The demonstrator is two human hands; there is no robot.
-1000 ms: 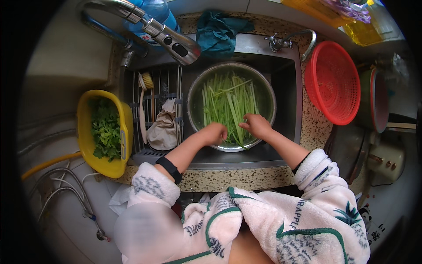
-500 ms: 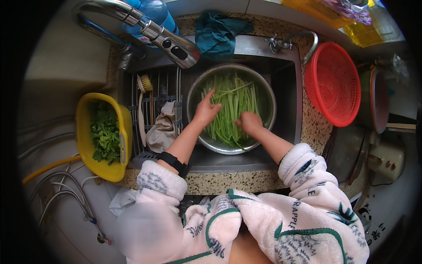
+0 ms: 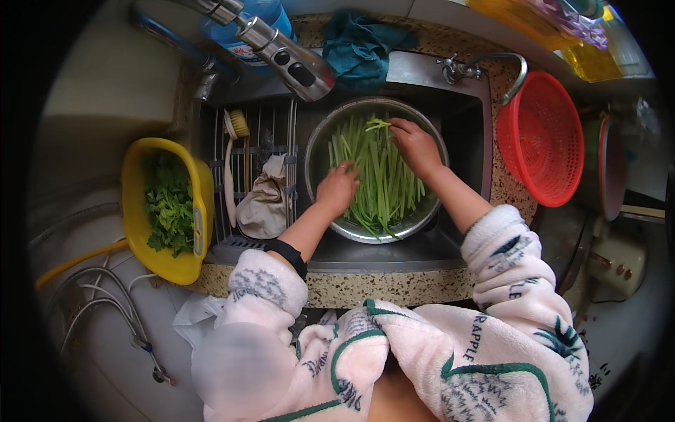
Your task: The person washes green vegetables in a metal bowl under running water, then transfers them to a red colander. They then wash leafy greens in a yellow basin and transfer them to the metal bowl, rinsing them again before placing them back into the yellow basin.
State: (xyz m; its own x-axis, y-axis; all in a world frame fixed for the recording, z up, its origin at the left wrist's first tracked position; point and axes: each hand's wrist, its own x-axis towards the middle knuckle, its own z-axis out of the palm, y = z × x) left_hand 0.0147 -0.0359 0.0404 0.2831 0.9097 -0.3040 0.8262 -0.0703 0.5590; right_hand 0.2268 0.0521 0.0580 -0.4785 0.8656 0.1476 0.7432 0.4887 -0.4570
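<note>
Long green celery stalks (image 3: 380, 172) lie in water inside a round steel basin (image 3: 439, 204), which stands in the sink. At the basin's upper right, my right hand (image 3: 416, 146) is closed in a pinch on a pale yellow-green celery piece (image 3: 377, 124), above the other stalks. My left hand (image 3: 339, 188) is over the left side of the basin, against the stalks. Its fingers look bent but are slightly blurred, so whether it grips any stalk is unclear.
Left of the sink is a yellow tub (image 3: 133, 211) of green leaves. A rack (image 3: 292, 141) holds a brush (image 3: 230, 169) and a grey cloth (image 3: 264, 204). A pull-out faucet (image 3: 299, 70) hangs near the basin's upper left; a red colander (image 3: 541, 141) stands at the right.
My right hand has moved up from the lower right of the stalks to the upper part, where it now holds a pale piece. The left hand has shifted down slightly, its fingers more bent.
</note>
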